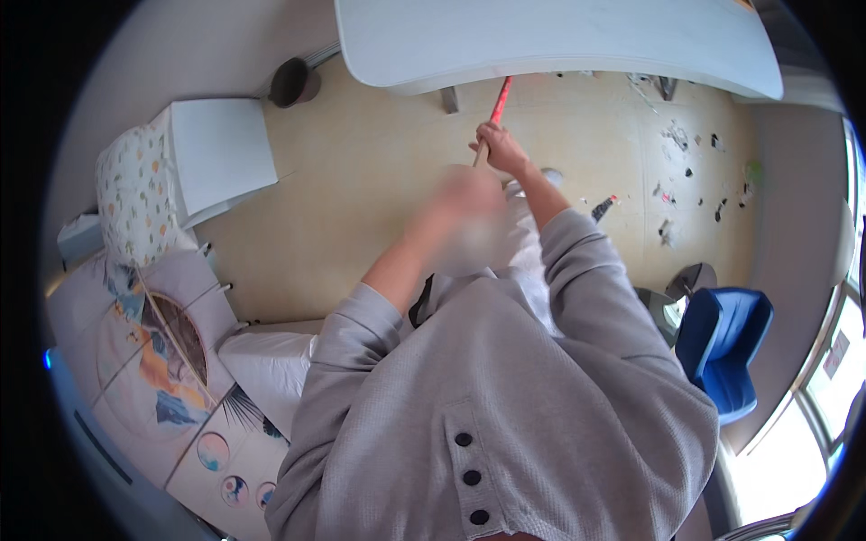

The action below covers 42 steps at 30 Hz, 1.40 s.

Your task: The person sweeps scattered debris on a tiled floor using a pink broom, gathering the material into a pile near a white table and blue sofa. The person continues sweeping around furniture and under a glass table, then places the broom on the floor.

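A long handle (500, 101), red along its far part and pale nearer me, slants down from my hands. Its far end is hidden beneath a white tabletop (555, 34). My right hand (504, 147) is wrapped round the handle partway along. Closer to my body, my left hand (473, 193) is at the handle's near end; it is blurred, so its separate fingers do not show. Bits of litter (675, 135) lie scattered over the pale floor (325, 203) to the right. A dark object with a red tip (602, 207) lies near my feet.
Table legs (449, 99) stand under the tabletop. A dark bin (294, 82) sits by the left wall. Left of me are a white box-like piece (220, 152), a cactus-print cloth (132, 196) and decorated panels (149, 351). A blue chair (724, 355) stands at right, near windows.
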Each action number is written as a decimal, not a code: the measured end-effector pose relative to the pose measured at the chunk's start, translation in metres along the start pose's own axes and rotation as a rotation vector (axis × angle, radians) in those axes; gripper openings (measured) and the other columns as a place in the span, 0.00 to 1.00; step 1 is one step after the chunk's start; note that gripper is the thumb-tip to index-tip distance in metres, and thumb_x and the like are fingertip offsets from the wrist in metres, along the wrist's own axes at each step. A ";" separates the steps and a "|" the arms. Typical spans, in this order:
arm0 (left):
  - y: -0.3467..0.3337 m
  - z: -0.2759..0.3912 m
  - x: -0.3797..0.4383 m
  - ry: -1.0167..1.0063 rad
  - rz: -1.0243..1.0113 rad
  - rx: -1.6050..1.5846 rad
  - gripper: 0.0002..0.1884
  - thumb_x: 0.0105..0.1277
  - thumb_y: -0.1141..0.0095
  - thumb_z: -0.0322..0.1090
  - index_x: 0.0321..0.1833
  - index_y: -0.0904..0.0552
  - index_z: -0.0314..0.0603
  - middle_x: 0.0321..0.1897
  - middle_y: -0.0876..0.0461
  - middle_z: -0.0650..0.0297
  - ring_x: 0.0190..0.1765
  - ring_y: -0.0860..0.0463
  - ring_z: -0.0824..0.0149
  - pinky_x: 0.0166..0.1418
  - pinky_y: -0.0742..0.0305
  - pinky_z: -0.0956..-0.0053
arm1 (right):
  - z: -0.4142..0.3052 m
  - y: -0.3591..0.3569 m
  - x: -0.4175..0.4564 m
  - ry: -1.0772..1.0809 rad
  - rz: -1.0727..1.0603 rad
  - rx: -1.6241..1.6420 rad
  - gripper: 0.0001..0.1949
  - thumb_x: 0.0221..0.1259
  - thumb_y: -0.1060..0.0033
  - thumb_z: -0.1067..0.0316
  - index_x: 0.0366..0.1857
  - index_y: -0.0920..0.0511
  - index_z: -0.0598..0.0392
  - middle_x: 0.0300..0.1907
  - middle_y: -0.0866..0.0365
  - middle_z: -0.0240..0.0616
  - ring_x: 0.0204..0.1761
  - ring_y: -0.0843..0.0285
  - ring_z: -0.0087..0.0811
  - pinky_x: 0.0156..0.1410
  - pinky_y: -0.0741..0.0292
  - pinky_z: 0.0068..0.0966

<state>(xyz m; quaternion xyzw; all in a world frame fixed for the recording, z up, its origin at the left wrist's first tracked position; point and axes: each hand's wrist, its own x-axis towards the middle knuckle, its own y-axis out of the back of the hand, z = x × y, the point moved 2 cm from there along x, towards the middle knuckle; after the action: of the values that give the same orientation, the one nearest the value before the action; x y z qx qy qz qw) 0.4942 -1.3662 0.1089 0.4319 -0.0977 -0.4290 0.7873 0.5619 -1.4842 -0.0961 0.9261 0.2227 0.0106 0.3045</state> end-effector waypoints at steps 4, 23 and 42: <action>0.043 0.036 0.001 -0.014 0.286 -0.466 0.05 0.57 0.43 0.30 0.25 0.22 0.40 0.24 0.21 0.61 0.27 0.23 0.60 0.33 0.28 0.67 | -0.055 0.084 -0.023 0.111 0.065 -0.130 0.14 0.62 0.38 0.51 0.39 0.23 0.48 0.47 0.25 0.39 0.45 0.20 0.47 0.48 0.23 0.41; -0.001 0.193 0.019 0.038 -0.253 -1.128 0.21 0.74 0.54 0.38 0.18 0.32 0.44 0.15 0.43 0.79 0.21 0.48 0.83 0.24 0.54 0.79 | 0.000 0.027 -0.350 -0.454 0.435 0.082 0.19 0.56 0.41 0.57 0.53 0.21 0.45 0.56 0.21 0.31 0.60 0.27 0.35 0.66 0.35 0.40; -0.144 0.235 0.202 0.437 -0.346 -0.939 0.16 0.71 0.49 0.42 0.24 0.29 0.47 0.17 0.36 0.77 0.21 0.39 0.82 0.25 0.45 0.82 | 0.167 0.035 -0.406 -0.468 0.756 0.566 0.13 0.59 0.44 0.56 0.41 0.18 0.51 0.45 0.16 0.43 0.51 0.20 0.46 0.51 0.24 0.39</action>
<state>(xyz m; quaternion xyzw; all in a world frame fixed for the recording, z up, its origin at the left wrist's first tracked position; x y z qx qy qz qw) 0.4095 -1.6968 0.0978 0.1229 0.3429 -0.4499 0.8154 0.2366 -1.7730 -0.1649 0.9654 -0.2066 -0.1481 0.0588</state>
